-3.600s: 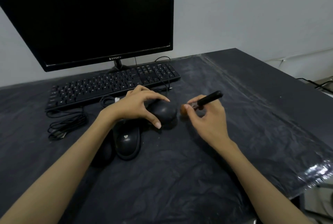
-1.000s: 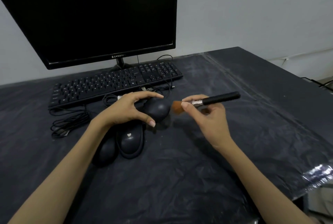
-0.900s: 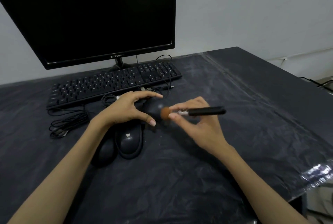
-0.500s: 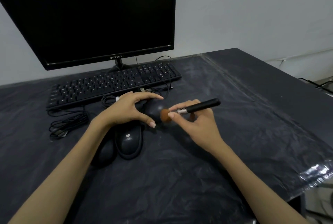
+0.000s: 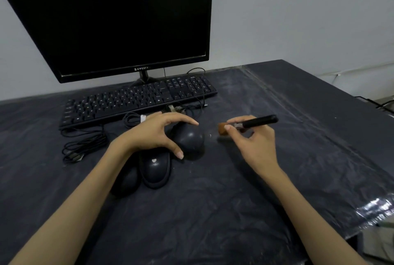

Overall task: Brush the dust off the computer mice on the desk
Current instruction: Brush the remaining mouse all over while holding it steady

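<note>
Black stuff everywhere: dark desk [image 5: 298, 105] under a crinkly plastic sheet, three dark mice bunched near the middle, so it's hard to pick out any dust.

Mouse in play: rounded mouse [image 5: 190, 136], furthest right of the bunch, sitting on the desk in front of the keyboard [image 5: 136, 100].

Left hand: left hand [image 5: 155, 131] curls over that mouse, thumb down on the near side and fingers on the far side, so it's gripping it to keep it put.

Right hand: right hand [image 5: 253, 143] pinches the brush [image 5: 251, 123] near the ferrule, black handle pointing off to the right.

Brush position: the orange bristle tuft is just beside the mouse but not touching it, there's a gap showing.

Other mice: heart-logo mouse [image 5: 154, 167] and a third mouse [image 5: 125, 177] lie side by side under the left forearm, nobody's holding them.

Progress guess: honestly looks like somewhere in the middle of the held mouse. Can't tell from the surface whether any of the three is clean yet.

What's left: at minimum more strokes on this one, and I'd assume the other two need a pass as well.

Background bits: monitor [image 5: 117, 19] off, loose cables [image 5: 85, 145] coiled to the left.
</note>
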`<state>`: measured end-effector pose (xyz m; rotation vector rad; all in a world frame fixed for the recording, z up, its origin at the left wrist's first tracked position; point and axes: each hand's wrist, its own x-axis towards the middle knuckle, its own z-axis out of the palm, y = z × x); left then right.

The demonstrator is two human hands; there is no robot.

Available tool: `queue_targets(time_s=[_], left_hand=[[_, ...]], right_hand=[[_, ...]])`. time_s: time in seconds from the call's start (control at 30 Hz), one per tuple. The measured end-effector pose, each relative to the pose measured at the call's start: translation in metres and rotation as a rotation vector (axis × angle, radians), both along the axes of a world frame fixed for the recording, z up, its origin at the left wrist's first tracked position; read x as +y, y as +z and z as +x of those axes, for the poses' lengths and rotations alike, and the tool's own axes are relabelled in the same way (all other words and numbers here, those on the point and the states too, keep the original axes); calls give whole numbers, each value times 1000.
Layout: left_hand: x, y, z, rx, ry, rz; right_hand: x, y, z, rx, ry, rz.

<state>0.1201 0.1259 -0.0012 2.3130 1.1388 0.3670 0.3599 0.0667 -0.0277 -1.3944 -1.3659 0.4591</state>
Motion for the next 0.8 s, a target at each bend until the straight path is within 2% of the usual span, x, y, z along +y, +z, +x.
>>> queue_targets(time_s=[0.17,0.37,0.43,0.63,0.8], left_hand=[[-11,9,14,226,-81,11],[-23,18,27,309,-49,-90],[-31,17,27,302,18,-82],[-57,-3,27,264,422,137],[-59,-6,23,203,489,61]], right_hand=[[-2,1,-3,33,27,-32],[-4,1,-5,105,96,-89],[-2,3,-4,144,104,-94],[3,2,-6,192,137,-96],[14,-4,-24,99,284,-186]])
